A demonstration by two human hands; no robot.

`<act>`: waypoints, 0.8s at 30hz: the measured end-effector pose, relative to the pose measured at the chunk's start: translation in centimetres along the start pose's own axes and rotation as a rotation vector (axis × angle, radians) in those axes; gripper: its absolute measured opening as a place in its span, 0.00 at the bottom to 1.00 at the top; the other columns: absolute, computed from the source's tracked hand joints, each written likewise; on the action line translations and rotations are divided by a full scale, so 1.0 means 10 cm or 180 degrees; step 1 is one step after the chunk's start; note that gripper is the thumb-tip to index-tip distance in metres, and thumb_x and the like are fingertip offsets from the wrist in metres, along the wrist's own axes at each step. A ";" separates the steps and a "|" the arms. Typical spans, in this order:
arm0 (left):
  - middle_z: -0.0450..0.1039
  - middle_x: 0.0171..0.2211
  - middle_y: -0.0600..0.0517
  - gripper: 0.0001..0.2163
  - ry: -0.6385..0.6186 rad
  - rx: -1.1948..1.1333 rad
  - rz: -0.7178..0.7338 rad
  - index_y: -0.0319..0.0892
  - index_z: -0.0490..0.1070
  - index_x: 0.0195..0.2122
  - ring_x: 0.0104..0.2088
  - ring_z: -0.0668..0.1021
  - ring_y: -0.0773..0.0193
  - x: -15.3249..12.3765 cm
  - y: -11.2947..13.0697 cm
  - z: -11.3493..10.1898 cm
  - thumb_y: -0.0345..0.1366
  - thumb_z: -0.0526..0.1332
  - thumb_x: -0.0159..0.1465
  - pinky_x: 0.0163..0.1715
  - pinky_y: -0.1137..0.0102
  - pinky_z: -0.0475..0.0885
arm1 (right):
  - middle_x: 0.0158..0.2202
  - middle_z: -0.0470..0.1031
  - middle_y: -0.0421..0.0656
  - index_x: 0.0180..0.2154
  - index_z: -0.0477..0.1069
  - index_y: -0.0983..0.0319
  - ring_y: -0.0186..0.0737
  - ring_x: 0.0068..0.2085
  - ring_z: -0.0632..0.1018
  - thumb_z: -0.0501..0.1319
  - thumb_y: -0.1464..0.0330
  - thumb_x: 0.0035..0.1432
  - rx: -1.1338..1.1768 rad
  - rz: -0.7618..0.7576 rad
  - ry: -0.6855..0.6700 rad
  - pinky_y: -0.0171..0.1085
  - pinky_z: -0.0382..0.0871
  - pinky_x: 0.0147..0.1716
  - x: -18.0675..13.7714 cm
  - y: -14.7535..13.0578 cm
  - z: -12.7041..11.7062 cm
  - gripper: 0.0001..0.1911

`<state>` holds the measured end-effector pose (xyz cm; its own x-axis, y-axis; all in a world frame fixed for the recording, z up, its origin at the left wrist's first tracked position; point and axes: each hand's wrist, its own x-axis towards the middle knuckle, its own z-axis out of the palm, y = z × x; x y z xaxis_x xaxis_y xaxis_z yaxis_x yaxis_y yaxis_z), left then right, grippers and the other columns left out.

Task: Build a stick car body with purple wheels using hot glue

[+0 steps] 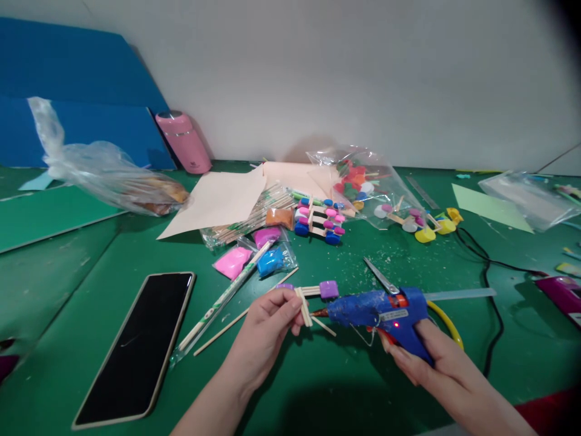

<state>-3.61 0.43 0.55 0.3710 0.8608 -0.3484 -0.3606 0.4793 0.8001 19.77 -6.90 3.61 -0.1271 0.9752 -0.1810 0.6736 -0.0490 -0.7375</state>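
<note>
My left hand (269, 321) pinches a few short wooden sticks (304, 307) between thumb and fingers. Around the handle of a blue hot glue gun (376, 310) my right hand (438, 357) is closed, fingers near the orange trigger. The gun's nozzle points left, at or very near the sticks; whether it touches them I cannot tell. A red light glows on its side, and a clear glue stick (463, 294) juts from the back. Just behind the sticks lies a piece with purple clay ends (329, 289) joined by sticks. Scissors (380, 275) are partly hidden behind the gun.
A phone (136, 348) lies at left beside packaged chopsticks (222, 303). Bagged pink clay (233, 262) and blue clay (270, 263) sit behind. Farther back are clay-and-stick pieces (320, 221), a plastic bag (367, 175) and a pink bottle (185, 142). A black cable (488, 290) runs at right.
</note>
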 end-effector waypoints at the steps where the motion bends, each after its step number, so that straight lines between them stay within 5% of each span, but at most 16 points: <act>1: 0.67 0.18 0.55 0.09 0.0003 -0.0011 0.0000 0.37 0.68 0.21 0.20 0.65 0.74 0.00 0.00 0.00 0.34 0.60 0.57 0.23 0.78 0.60 | 0.27 0.71 0.40 0.37 0.68 0.58 0.36 0.24 0.71 0.53 0.63 0.57 -0.0010 0.0009 0.0000 0.30 0.70 0.21 0.00 -0.01 0.00 0.09; 24: 0.67 0.18 0.55 0.09 -0.0018 -0.0070 0.0052 0.38 0.68 0.21 0.20 0.65 0.73 0.01 0.01 0.00 0.33 0.60 0.57 0.23 0.78 0.60 | 0.24 0.69 0.40 0.34 0.67 0.59 0.36 0.22 0.70 0.53 0.62 0.57 0.0014 0.0020 -0.0004 0.30 0.68 0.19 -0.01 -0.04 -0.01 0.09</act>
<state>-3.57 0.50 0.60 0.3696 0.8677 -0.3325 -0.3855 0.4688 0.7948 19.59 -7.01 3.94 -0.1237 0.9746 -0.1865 0.6712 -0.0562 -0.7391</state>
